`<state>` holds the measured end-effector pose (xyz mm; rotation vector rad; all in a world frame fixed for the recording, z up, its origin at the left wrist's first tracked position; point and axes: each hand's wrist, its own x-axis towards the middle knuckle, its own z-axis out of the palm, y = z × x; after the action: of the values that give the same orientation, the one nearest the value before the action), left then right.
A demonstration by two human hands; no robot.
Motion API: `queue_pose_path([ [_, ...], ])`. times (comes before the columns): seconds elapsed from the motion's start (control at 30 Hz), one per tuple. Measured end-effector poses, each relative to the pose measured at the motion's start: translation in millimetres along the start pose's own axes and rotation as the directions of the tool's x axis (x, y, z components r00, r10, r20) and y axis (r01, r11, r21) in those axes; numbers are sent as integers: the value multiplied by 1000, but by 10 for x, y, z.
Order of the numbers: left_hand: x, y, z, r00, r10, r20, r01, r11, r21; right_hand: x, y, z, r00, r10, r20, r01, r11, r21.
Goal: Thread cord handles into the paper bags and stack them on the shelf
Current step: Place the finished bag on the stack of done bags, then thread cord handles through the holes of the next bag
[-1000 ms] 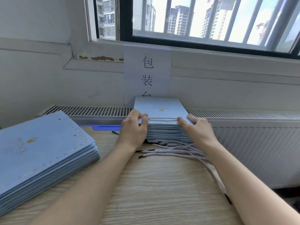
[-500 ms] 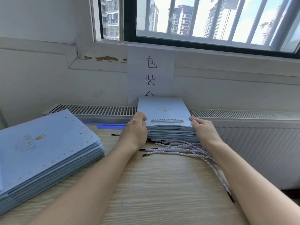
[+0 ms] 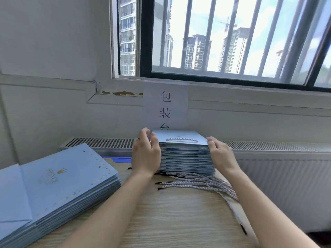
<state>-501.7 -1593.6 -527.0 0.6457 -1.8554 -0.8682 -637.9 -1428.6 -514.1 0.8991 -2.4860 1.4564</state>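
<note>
A stack of flat light-blue paper bags stands at the far edge of the wooden table, against the radiator ledge. The top bag carries a threaded white cord handle. My left hand lies against the stack's left side, fingers raised by the top corner. My right hand presses flat against the right side. Several loose twisted cords with black tips lie in front of the stack. A second pile of flat blue bags sits at the left.
A white radiator with a grille top runs along the wall behind the table. A paper sign hangs under the barred window. A blue object peeks out at the table's back edge.
My hands have slid from the stack's top front edge to its left and right sides. The view has tilted upward, showing more window.
</note>
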Motion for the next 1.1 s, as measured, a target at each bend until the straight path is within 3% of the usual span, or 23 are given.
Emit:
queue_pose_path([
  [0.07, -106, 125, -135, 999, 44, 17, -43, 999, -9, -68, -77, -76, 996, -59, -65, 58, 998, -18],
  [0.13, -232, 158, -275, 984, 121, 128, -124, 992, 11, -133, -176, -138, 969, -170, -182, 161, 985, -62],
  [0.2, -372, 144, -423, 952, 191, 240, -226, 966, 124, -230, -330, -172, 947, -252, -197, 239, 967, -88],
  [0.3, -591, 70, -557, 910, 330, 251, -400, 859, 321, -443, -466, -104, 947, -305, 102, 313, 946, -77],
  [0.37, -721, 17, -587, 892, 259, 371, -395, 844, 361, -600, -372, 58, 908, -304, 290, 363, 914, -180],
  [0.43, -730, -32, -605, 834, 150, 531, -402, 824, 398, -715, -235, 216, 858, -287, 425, 458, 801, -386],
  [0.53, -655, -103, -597, 794, 134, 593, -410, 838, 361, -747, -173, 348, 804, -296, 515, 532, 745, -403],
  [0.7, -683, -99, -626, 774, 141, 617, -420, 844, 334, -752, -188, 410, 841, -288, 458, 503, 727, -467],
  [0.97, -653, -79, -718, 819, 147, 555, -387, 855, 345, -784, -182, 464, 866, -268, 423, 474, 710, -520],
  [1.03, -643, -35, -750, 833, 177, 524, -409, 835, 369, -776, -184, 469, 868, -326, 375, 471, 778, -415],
  [1.1, -601, 18, -820, 860, 215, 463, -425, 804, 416, -758, -213, 438, 907, -352, 231, 401, 890, -218],
])
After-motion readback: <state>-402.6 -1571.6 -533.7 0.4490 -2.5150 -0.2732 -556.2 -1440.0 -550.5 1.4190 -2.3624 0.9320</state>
